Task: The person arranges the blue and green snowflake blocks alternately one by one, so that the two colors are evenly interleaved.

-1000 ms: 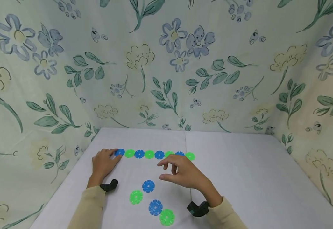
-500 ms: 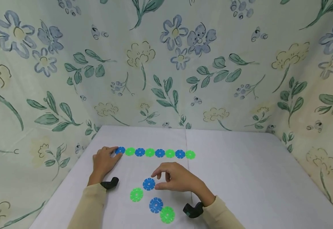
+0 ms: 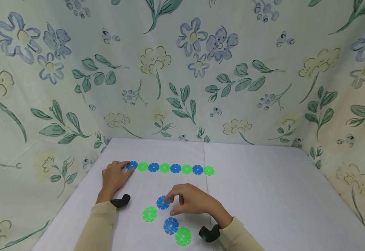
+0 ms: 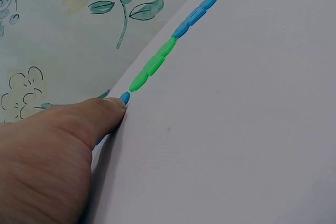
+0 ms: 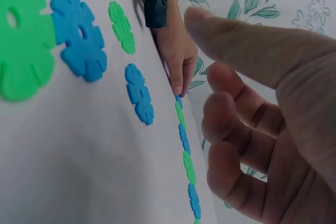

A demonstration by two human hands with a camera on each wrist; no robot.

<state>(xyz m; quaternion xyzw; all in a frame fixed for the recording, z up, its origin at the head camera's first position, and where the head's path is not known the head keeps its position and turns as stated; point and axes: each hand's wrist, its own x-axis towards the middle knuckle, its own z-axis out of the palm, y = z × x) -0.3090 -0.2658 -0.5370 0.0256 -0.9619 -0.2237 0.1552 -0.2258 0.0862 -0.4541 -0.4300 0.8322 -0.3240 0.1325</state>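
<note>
The left grip (image 3: 113,177) pinches the end blue disc (image 3: 132,165) of a row (image 3: 175,168); the right grip (image 3: 191,199) hangs spread over a loose blue disc (image 3: 160,203), contact unclear. A twitch at left could skew the row; a hasty pinch could skid the loose blue disc.

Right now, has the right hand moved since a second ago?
Yes. Head view: the right hand has moved away from the row of discs, down the picture and slightly left.

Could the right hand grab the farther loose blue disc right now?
Probably yes: the right hand holds nothing, and nothing seems to lie between it and that notched blue disc.
</note>
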